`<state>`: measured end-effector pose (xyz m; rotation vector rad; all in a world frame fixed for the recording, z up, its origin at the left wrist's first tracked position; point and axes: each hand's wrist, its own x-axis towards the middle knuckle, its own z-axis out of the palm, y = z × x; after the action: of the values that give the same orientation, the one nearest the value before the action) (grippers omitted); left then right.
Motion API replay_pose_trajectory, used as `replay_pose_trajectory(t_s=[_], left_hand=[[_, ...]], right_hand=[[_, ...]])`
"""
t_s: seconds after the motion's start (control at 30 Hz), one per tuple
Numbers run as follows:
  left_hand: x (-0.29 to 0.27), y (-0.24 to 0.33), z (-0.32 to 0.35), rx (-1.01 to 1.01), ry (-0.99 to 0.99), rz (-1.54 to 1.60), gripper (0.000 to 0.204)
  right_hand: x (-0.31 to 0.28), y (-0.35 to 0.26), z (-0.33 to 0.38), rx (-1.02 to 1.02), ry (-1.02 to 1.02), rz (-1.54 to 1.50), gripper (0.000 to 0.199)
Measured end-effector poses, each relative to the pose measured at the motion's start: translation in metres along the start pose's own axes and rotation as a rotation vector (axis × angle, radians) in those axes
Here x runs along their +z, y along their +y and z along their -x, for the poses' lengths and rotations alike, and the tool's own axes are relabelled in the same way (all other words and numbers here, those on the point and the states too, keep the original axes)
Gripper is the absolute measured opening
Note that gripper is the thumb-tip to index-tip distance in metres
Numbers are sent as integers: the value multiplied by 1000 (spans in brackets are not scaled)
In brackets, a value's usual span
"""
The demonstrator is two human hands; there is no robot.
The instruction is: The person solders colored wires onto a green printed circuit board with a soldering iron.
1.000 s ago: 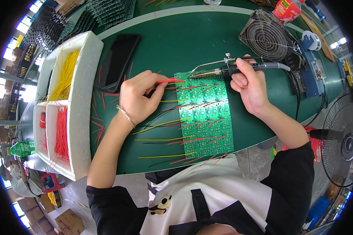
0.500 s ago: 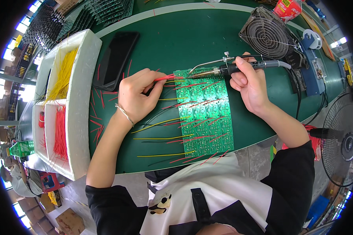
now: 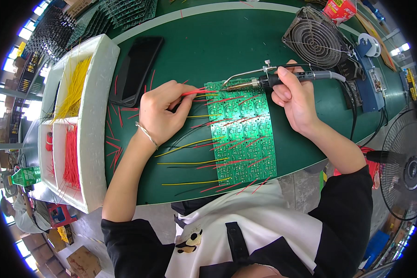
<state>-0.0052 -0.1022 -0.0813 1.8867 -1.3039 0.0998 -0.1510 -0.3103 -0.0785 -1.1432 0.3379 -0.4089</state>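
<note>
A green circuit board panel [image 3: 243, 134] lies on the green table [image 3: 208, 51], with red, yellow and black wires sticking out of its left side. My left hand [image 3: 162, 111] pinches a red wire [image 3: 193, 92] whose end reaches the board's top left corner. My right hand [image 3: 295, 95] grips a soldering iron [image 3: 264, 81] by its black handle, tip pointing left at that same corner.
A white foam tray [image 3: 95, 116] at the left holds yellow wires [image 3: 74, 90] and red wires [image 3: 71, 155]. A black phone [image 3: 136, 69] lies beside it. A small fan [image 3: 316, 39] and a blue soldering station [image 3: 368, 81] stand at the right. Loose red wires litter the table.
My left hand has shifted slightly, bringing the red wire's end to the board's top left corner. The soldering iron has stayed at about the same spot.
</note>
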Motion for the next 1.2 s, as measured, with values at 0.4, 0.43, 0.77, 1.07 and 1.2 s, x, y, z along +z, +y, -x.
replay_pose_trajectory(t_s=[0.4, 0.43, 0.77, 1.07, 1.2], left_hand=[[0, 0, 0, 5, -7, -5, 11], [1, 0, 1, 4, -5, -1, 11], [-1, 2, -1, -56, 28, 8, 9], [-54, 3, -1, -355, 224, -67, 9], [-58, 10, -6, -251, 427, 89, 8]], right_hand=[[-2, 0, -1, 9, 29, -55, 18], [-1, -1, -1, 9, 29, -55, 18], [-1, -3, -1, 23, 43, -71, 18], [3, -1, 7, 75, -27, -107, 18], [12, 2, 14, 42, -78, -107, 19]])
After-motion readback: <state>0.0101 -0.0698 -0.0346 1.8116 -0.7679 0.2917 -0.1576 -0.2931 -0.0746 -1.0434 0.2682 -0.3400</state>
